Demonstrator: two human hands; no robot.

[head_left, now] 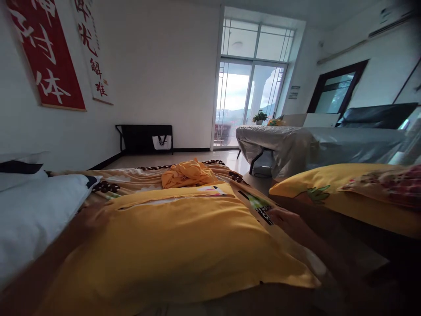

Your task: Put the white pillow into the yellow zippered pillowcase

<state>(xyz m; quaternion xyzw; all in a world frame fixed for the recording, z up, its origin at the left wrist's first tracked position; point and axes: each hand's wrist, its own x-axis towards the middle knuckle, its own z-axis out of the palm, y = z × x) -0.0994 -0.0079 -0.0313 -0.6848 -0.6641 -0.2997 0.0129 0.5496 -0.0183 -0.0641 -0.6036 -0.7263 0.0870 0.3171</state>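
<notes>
A plump yellow pillow lies flat across the middle of the view, a long opening slit along its far edge and a small printed patch at the far right corner. My left hand is at the pillow's left side, dark and smeared, so its fingers cannot be made out. Close to the pillow's right edge, over the patterned blanket, is my right hand. It is blurred too, and whether it touches the pillow cannot be told. Beyond the pillow sits a crumpled orange-yellow cloth.
White pillows lie at the left. On the right is another yellow pillow with a printed pattern. A table under a plastic cover stands behind it, near a glass door. A black folded frame leans by the wall.
</notes>
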